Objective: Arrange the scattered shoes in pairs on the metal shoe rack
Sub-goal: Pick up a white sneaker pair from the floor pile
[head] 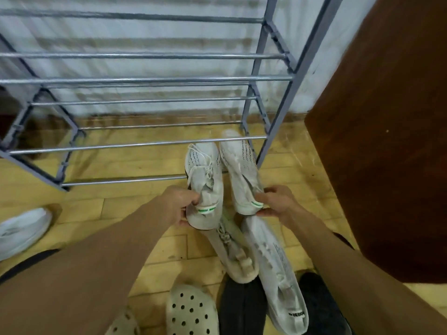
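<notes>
Two white knit sneakers with green heel tabs point toward the metal shoe rack (150, 144). My left hand (177, 204) grips the heel of the left white sneaker (205, 175). My right hand (275, 201) grips the heel of the right white sneaker (240, 165). Both toes reach over the front bars of the rack's lowest shelf, at its right end. The rack's shelves hold no other shoes in view.
On the wooden floor below my hands lie a beige laced shoe (235, 255), a long white sneaker (278, 274), two black shoes (242, 308), and perforated clogs (191, 310). Another white sneaker (21, 228) lies far left. A brown cabinet (387, 129) stands right of the rack.
</notes>
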